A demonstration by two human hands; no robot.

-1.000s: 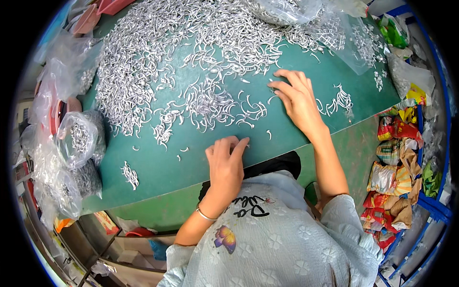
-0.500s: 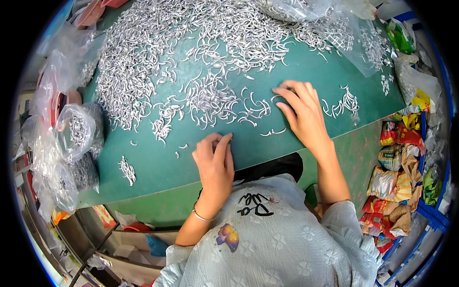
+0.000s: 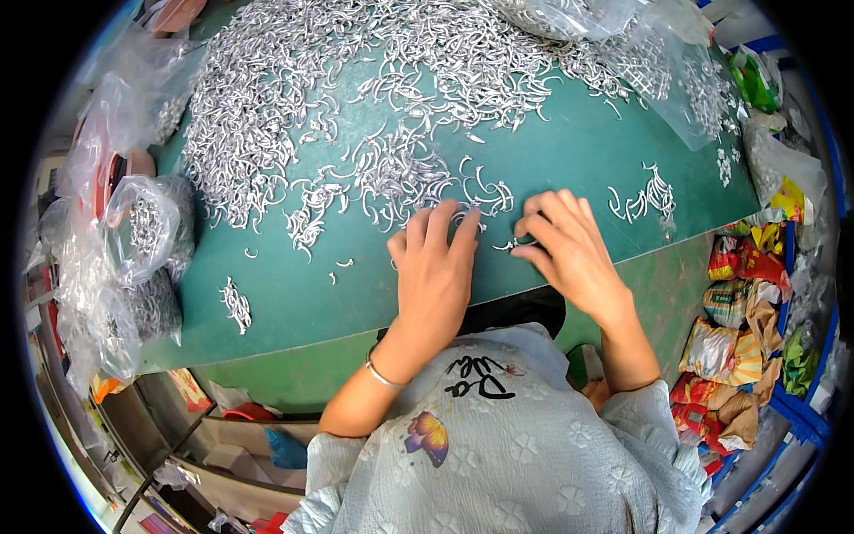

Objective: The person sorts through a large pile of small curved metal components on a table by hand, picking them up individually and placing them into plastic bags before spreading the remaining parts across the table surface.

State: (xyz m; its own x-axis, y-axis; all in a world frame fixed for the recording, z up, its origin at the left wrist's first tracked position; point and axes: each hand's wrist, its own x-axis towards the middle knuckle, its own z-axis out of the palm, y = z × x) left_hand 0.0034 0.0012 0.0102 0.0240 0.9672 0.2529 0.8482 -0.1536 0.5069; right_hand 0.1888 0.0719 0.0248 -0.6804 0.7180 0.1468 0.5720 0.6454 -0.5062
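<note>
Curving over the near part of the green counter [image 3: 302, 311], both hands sit close together, with a narrow gap between them. The left hand [image 3: 436, 276] has its fingers bent and slightly apart, their tips at the near edge of a small pile [image 3: 400, 169] of curved silver pieces; I cannot tell whether it grips one. The right hand [image 3: 574, 254] has its thumb and forefinger bent toward each other at a loose piece [image 3: 503, 246], though whether they pinch it is unclear. Behind the small pile spreads a large heap [image 3: 245, 125] of similar pieces. One little cluster [image 3: 236, 304] lies toward the counter's left end, another [image 3: 654, 196] to the right of the right hand. A bracelet [image 3: 381, 374] circles the left wrist. Clear plastic bags [image 3: 147, 233] of pieces stand along the left side.
</note>
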